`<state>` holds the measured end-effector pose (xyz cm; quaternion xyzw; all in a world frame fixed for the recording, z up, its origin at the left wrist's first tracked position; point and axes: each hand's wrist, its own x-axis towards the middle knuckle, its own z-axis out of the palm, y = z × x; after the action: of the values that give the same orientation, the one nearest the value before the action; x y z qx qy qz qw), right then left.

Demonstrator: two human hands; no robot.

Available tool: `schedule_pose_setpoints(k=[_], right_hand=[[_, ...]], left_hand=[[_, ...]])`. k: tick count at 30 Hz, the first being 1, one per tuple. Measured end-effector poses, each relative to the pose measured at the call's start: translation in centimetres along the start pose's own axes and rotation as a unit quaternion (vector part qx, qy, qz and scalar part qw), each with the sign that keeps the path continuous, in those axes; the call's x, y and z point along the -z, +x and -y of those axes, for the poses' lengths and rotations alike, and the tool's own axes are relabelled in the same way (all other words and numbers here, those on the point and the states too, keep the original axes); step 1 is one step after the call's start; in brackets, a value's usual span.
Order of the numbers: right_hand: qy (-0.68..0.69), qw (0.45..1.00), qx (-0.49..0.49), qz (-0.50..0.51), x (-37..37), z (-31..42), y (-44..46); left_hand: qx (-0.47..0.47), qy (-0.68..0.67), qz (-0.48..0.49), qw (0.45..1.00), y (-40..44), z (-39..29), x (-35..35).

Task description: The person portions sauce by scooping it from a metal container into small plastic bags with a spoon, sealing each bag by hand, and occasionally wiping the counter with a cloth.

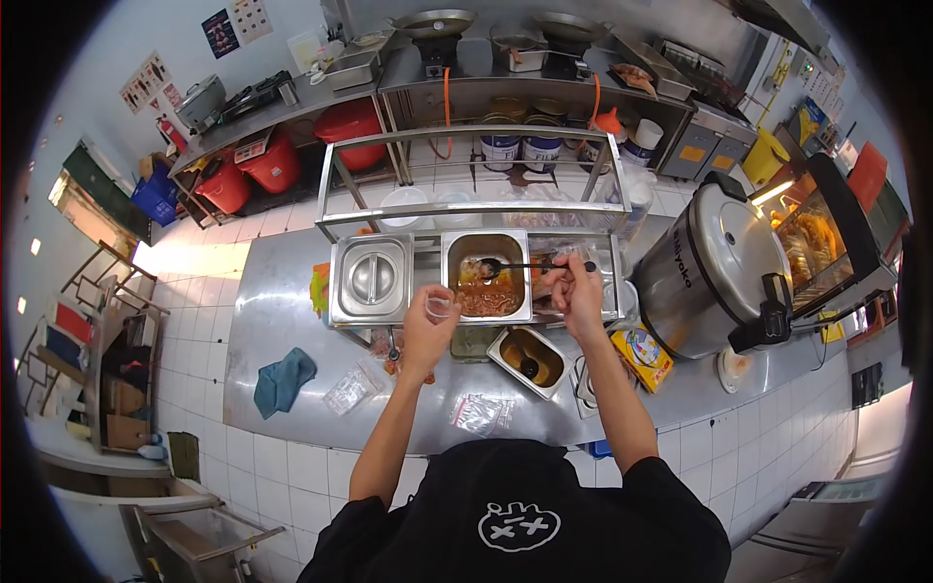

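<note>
My left hand [430, 321] is closed round a small clear cup [438, 308] at the left edge of an open steel pan [528, 304]. My right hand [576, 291] grips the handle of a black ladle [493, 267], whose bowl is down in the pan. Reddish-brown food [488, 294] with liquid fills part of this pan. Left of it sits a steel pan with a lid [372, 280]. Below and to the right, a tilted steel container [517, 377] holds another dark utensil [530, 367].
A large rice cooker [714, 262] stands to the right beside a yellow packet [641, 358]. A metal frame [476, 215] rises behind the pans. On the steel table [267, 321] lie a teal cloth [284, 382] and plastic bags [482, 414]. Wok burners line the back.
</note>
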<state>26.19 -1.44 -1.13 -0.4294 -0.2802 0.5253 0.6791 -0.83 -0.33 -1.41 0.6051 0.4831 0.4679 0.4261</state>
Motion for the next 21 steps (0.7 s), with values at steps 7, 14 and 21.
schedule_pose_setpoints(k=[7, 14, 21], right_hand=[[0.02, 0.996, 0.071, 0.043, -1.3, 5.8, -2.3], [-0.137, 0.968, 0.186, 0.094, -3.6, 7.9, -6.1], [-0.304, 0.896, 0.257, 0.195, -5.0, 8.8, -8.4]], left_hand=[[-0.091, -0.008, 0.001, 0.996, 2.6, 0.7, -4.2], [-0.088, -0.077, -0.007, 0.993, 2.6, -0.8, -5.9], [-0.141, -0.025, -0.036, 0.989, 2.4, -2.5, -5.6]])
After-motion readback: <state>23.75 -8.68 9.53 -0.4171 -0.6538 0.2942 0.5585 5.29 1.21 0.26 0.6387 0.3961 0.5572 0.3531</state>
